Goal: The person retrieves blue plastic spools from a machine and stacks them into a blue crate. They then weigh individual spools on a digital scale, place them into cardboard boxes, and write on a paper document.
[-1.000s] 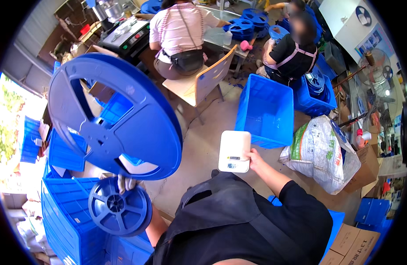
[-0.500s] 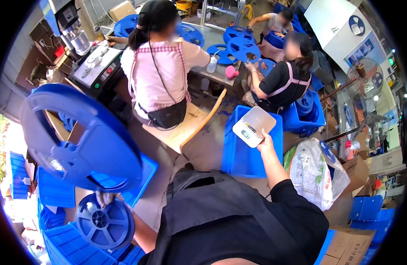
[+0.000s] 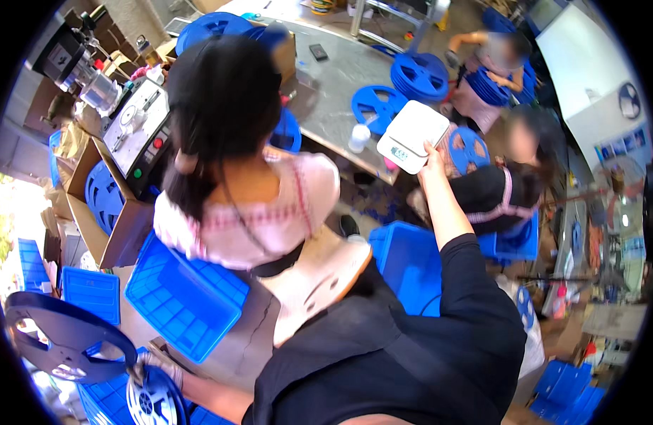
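Note:
My right hand (image 3: 431, 161) reaches forward and grips one corner of a flat white digital scale (image 3: 415, 131) with a small display. The scale is held in the air, in front of the metal table's near edge. At lower left, my gloved left hand (image 3: 156, 365) is closed at the rims of two plastic reels. The large dark blue reel (image 3: 70, 333) tilts out to the left. Below the hand hangs the smaller blue reel (image 3: 146, 404), bright with glare. Part of the left hand's fingers is hidden by the reels.
A seated co-worker (image 3: 227, 191) is close in front; another (image 3: 496, 191) sits at right. The metal table (image 3: 326, 92) carries blue reels (image 3: 379, 106) and a white bottle (image 3: 358, 138). Blue bins (image 3: 188, 290) and a reel-filled carton (image 3: 128, 234) stand at left; another blue bin (image 3: 408, 262) is beneath my right arm.
My right hand has carried the scale up and forward, from above the blue bin toward the table. My left hand and both reels now sit lower and farther left; the near co-worker appears closer.

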Motion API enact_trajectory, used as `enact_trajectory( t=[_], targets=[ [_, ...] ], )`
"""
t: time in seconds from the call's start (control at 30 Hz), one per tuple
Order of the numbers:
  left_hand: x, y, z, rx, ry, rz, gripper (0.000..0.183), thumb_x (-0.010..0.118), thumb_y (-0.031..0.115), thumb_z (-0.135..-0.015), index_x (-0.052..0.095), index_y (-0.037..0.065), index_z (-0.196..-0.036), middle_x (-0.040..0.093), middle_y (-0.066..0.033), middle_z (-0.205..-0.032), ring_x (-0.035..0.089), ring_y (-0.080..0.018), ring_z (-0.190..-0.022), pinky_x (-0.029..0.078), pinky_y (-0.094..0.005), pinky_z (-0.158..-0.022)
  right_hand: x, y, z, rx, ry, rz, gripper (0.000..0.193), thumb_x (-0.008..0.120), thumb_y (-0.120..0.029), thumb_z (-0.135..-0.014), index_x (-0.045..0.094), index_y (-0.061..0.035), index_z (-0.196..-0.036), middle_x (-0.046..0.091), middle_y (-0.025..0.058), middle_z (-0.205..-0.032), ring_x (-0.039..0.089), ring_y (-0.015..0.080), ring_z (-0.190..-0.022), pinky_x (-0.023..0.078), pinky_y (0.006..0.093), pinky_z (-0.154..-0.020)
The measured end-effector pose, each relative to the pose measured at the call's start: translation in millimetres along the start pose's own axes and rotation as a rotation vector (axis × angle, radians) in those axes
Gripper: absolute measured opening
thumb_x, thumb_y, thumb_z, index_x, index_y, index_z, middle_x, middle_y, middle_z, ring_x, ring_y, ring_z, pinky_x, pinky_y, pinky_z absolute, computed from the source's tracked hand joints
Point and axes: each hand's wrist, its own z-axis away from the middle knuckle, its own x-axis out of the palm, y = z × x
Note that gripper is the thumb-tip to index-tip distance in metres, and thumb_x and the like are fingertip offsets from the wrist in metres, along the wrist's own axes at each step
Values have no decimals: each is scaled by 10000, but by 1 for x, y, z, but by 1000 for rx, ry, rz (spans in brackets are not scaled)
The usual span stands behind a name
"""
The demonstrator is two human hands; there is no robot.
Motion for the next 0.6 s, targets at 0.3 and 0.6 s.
enact_trajectory(
  t=[0.3,0.6],
  targets=[
    [-14,-171,74,86,243,-590,137,486,156,-905,597,76,-907,570,-26,-825,549,-159,-796,437,-340,-772,166,221,-178,294,5,60,341,669,71,-760,512,47,-1061,617,180,-1029,634,313,-914,532,451,-768],
    [-402,-487,59,-846,-1594,-2704,129,508,203,-868,618,136,-860,567,-2,-854,545,-168,-870,430,-374,-821,215,400,-261,455,259,85,432,713,115,-699,460,35,-1040,594,212,-1040,625,319,-878,517,530,-757]
  ],
)
